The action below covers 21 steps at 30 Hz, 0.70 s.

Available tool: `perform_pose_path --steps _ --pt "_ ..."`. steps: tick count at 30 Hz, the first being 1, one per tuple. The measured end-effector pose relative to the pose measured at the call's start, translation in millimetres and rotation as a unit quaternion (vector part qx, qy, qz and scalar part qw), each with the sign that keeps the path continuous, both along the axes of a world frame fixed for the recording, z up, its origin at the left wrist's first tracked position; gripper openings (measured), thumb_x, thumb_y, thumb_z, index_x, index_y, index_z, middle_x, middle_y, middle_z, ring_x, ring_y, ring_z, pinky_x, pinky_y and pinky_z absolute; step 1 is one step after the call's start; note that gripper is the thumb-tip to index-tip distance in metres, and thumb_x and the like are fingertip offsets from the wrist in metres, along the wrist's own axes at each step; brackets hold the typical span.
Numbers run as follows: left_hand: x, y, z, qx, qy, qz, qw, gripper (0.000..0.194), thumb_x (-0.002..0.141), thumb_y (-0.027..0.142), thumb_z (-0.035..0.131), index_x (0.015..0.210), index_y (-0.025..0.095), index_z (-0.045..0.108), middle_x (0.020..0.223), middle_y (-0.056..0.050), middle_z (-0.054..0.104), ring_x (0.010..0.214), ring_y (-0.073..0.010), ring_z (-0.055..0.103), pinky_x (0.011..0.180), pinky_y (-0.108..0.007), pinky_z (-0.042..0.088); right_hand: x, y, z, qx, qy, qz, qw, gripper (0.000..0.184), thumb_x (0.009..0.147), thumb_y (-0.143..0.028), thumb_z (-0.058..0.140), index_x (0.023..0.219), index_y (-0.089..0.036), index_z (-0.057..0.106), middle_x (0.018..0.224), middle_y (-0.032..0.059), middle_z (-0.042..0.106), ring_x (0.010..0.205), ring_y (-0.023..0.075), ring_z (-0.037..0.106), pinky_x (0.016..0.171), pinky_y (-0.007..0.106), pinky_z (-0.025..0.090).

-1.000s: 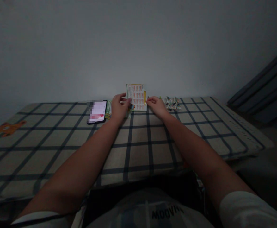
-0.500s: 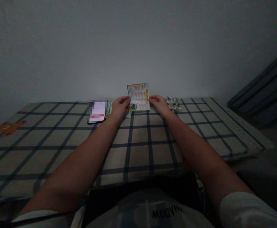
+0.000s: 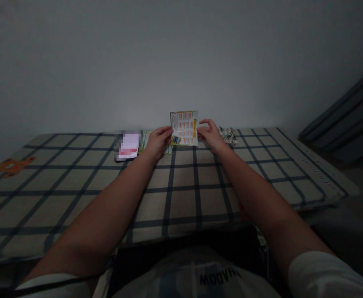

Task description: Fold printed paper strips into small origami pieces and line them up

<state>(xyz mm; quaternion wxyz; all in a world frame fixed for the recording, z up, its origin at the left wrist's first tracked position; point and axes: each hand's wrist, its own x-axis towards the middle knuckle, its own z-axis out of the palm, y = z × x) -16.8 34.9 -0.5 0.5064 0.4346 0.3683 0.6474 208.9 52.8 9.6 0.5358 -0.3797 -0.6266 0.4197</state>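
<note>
A small printed leaflet [image 3: 184, 127] stands upright above the tabletop, its face covered with rows of orange and white print, a yellow strip on the right and a blue picture low down. My left hand [image 3: 159, 140] pinches its left edge between thumb and fingers. At the right edge, my right hand [image 3: 211, 134] has its fingers apart, the index finger raised and the lower fingertips close beside the paper; whether they touch it is hard to see. Behind my left hand lies another green-and-white printed sheet [image 3: 144, 138], partly hidden.
A phone [image 3: 128, 145] with a lit, partly blurred screen lies left of my left hand. Crumpled wrappers [image 3: 228, 135] sit beyond my right hand. An orange item [image 3: 12, 166] rests at the far left of the checked tablecloth [image 3: 181, 198]. A wall rises behind the table.
The leaflet has shifted slightly right and stands straighter. My right hand has loosened from its right edge, with the index finger lifting and the fingers spreading. My left hand keeps its pinch.
</note>
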Motion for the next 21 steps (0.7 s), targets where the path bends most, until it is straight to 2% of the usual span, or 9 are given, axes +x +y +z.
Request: perform_pose_path --steps 4,7,9,16,18,21 --pt "-1.3 1.4 0.1 -0.008 -0.015 0.009 1.0 0.026 0.073 0.02 0.076 0.097 0.013 0.07 0.093 -0.008 0.075 0.085 -0.0175 0.071 0.091 -0.038 0.057 -0.6 -0.2 0.8 0.012 -0.029 0.011 0.999 0.02 0.085 -0.036 0.063 0.098 -0.022 0.069 0.095 0.0026 0.073 0.088 0.0151 0.068 0.076 0.03 0.056" --pt "-0.9 1.4 0.7 -0.013 -0.011 0.012 1.0 0.03 0.075 0.019 0.074 0.104 0.013 0.069 0.094 -0.009 0.074 0.085 -0.0187 0.072 0.088 -0.039 0.057 -2.5 -0.6 -0.4 0.012 -0.02 0.034 0.999 0.025 0.081 -0.029 0.067 0.104 -0.02 0.074 0.106 0.0047 0.074 0.093 0.0154 0.068 0.088 0.035 0.055" --pt "-0.1 -0.1 2.1 -0.015 -0.011 0.004 1.0 0.035 0.076 0.018 0.072 0.111 0.014 0.068 0.097 -0.01 0.075 0.085 -0.0187 0.071 0.084 -0.037 0.058 -3.5 -1.5 -1.0 0.011 -0.017 0.035 0.999 0.03 0.078 -0.029 0.071 0.106 -0.019 0.075 0.105 0.0057 0.075 0.091 0.0155 0.068 0.091 0.036 0.054" --pt "1.0 -7.4 9.4 -0.033 -0.037 -0.033 0.998 0.033 0.072 0.019 0.075 0.104 0.015 0.07 0.089 -0.005 0.073 0.065 -0.0101 0.064 0.062 -0.022 0.054 -2.1 1.5 -3.8 0.012 -0.044 -0.02 0.999 0.035 0.078 -0.052 0.072 0.087 -0.019 0.078 0.086 0.005 0.076 0.076 0.0157 0.066 0.072 0.029 0.053" --pt "0.8 -9.4 11.7 -0.026 -0.04 -0.065 0.997 0.032 0.071 0.022 0.075 0.101 0.015 0.069 0.095 -0.006 0.073 0.068 -0.0106 0.065 0.064 -0.023 0.055 -1.8 3.8 -5.3 0.01 -0.034 -0.03 0.999 0.038 0.078 -0.055 0.071 0.085 -0.018 0.078 0.084 0.0054 0.076 0.073 0.0155 0.066 0.069 0.028 0.052" --pt "0.7 -13.2 13.7 -0.012 -0.039 -0.1 0.994 0.034 0.07 0.027 0.075 0.102 0.018 0.067 0.105 -0.006 0.073 0.084 -0.0157 0.07 0.074 -0.028 0.057 -1.8 5.9 -6.4 0.004 -0.014 -0.034 0.999 0.041 0.077 -0.058 0.071 0.084 -0.018 0.077 0.082 0.0055 0.076 0.07 0.0151 0.065 0.065 0.027 0.05"
